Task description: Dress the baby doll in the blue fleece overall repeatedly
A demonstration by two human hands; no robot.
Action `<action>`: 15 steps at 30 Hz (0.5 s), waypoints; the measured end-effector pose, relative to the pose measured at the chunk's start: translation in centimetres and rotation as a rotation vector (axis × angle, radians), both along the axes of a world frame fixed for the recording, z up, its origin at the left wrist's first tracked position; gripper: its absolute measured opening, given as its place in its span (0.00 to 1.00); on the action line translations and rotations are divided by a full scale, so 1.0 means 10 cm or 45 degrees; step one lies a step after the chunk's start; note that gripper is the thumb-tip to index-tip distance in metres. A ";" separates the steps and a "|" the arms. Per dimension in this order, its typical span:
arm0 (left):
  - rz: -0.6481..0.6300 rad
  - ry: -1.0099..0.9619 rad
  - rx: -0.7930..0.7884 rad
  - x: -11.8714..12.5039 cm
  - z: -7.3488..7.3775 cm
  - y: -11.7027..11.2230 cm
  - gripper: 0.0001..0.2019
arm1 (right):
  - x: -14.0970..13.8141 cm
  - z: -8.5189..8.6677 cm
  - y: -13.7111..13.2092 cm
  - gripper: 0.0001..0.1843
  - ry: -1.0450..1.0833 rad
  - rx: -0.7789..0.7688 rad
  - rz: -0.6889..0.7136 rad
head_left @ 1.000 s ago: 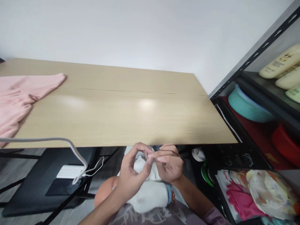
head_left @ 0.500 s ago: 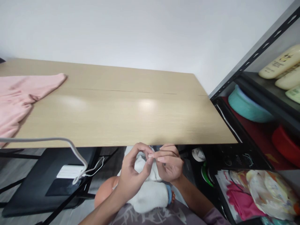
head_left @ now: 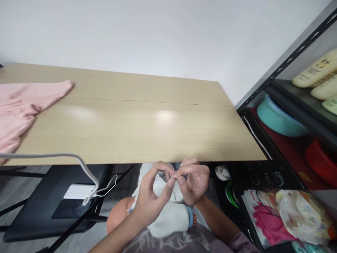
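Observation:
My left hand (head_left: pixel 152 196) is above my lap, its thumb and index fingertips brought together in a pinch. Facing it, my right hand (head_left: pixel 193 181) reaches its index fingertip into that pinch, while its thumb stands a little apart and the other fingers curl loosely. Anything small between the touching fingertips is too small to make out. Beneath both hands lies a white fuzzy garment (head_left: pixel 168 219) with a blue cuff, and small toes (head_left: pixel 195 219) show at the cuff.
A light wooden table (head_left: pixel 147 140) spans the front, with pink cloth (head_left: pixel 21 109) at its left. A grey cable (head_left: pixel 86 170) crosses near a black chair (head_left: pixel 31 211). On the right, shelving holds bottles (head_left: pixel 316 70), a turquoise basin (head_left: pixel 279 119) and a red basin (head_left: pixel 321 165); plastic bags (head_left: pixel 302 214) lie below.
Both hands have shifted slightly right, fingertips still meeting. My right hand has turned a little, and its thumb now points lower, more apart from the index finger.

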State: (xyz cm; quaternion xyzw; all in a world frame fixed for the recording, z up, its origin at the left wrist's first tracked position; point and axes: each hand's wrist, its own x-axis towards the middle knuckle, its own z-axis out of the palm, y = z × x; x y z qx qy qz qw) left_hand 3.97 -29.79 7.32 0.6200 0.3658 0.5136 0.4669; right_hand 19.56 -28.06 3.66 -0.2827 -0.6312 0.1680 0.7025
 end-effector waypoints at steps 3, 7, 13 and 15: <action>0.005 0.006 -0.002 0.01 0.01 0.00 0.05 | -0.01 0.04 0.00 0.15 0.024 -0.041 0.020; 0.014 0.000 -0.016 0.02 0.01 -0.01 0.04 | 0.00 0.05 0.00 0.17 -0.017 -0.033 0.024; 0.011 -0.003 -0.023 0.02 0.00 -0.03 0.03 | 0.02 -0.01 -0.01 0.17 -0.099 0.034 -0.054; 0.005 -0.004 -0.018 0.01 -0.01 -0.02 0.03 | 0.03 -0.01 0.00 0.18 -0.128 0.058 -0.065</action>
